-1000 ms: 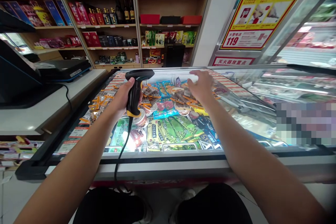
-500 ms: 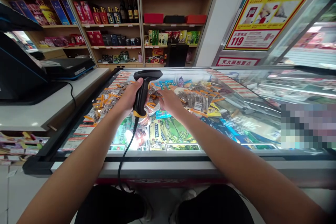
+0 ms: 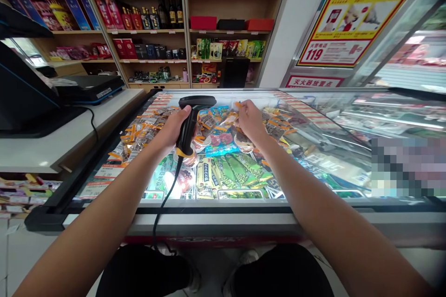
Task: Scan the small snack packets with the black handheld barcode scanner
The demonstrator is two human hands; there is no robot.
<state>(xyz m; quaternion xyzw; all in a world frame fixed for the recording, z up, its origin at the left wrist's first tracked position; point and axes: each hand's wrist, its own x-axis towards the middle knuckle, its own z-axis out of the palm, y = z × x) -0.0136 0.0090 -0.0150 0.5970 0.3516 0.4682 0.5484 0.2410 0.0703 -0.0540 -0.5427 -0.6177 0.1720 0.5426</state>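
Note:
My left hand (image 3: 173, 126) is wrapped round the handle of a black and yellow barcode scanner (image 3: 187, 133), held upright over the chest freezer (image 3: 216, 218). A black cable hangs from its base across the freezer's front edge. To its right, my right hand (image 3: 251, 119) pinches the orange edge of a clear snack packet (image 3: 230, 119), its contents hard to make out. Beneath both hands lie more brown packets with orange edges (image 3: 148, 127), a blue bag (image 3: 219, 145), round tubs (image 3: 244, 144) and green packets (image 3: 240, 171).
Left of the freezer is a white counter (image 3: 31, 155) with a black scale (image 3: 88, 89) and a dark machine (image 3: 24, 88). Shelves (image 3: 230, 32) with boxes and bottles stand behind. A glass lid (image 3: 324, 125) covers the freezer's right side.
My right hand has moved right and slightly away from me, leaving the spot beside the scanner; a packet now shows in its fingers. The blue bag is more exposed. My left hand has barely moved.

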